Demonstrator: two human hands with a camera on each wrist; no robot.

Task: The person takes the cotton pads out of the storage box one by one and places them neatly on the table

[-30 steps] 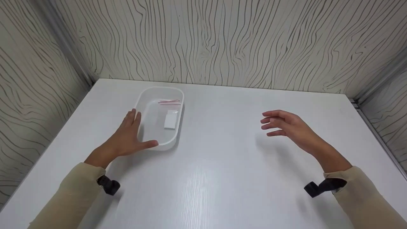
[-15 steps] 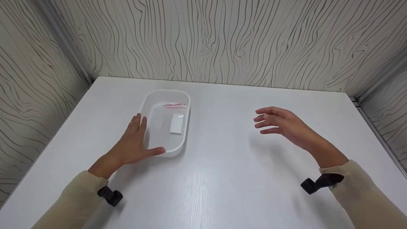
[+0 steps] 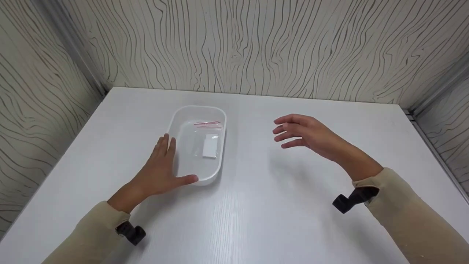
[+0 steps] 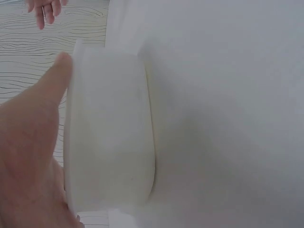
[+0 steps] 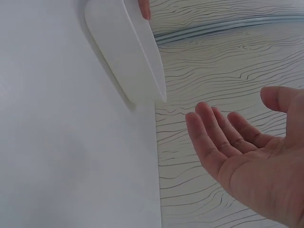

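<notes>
The bench carries a white container, upright, left of centre. The left hand, its grip spread and uncurled, touches the container's left side and near rim. The right hand hovers well apart, grip relaxed, holding nothing. Inside the container lie a white piece and thin red lines.

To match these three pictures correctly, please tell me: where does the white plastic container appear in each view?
Head: white plastic container left of centre.
Left wrist: white plastic container left of centre, its outer wall showing.
Right wrist: white plastic container at the top, slightly left.
Shared landmark: the wavy-lined wall.
</notes>
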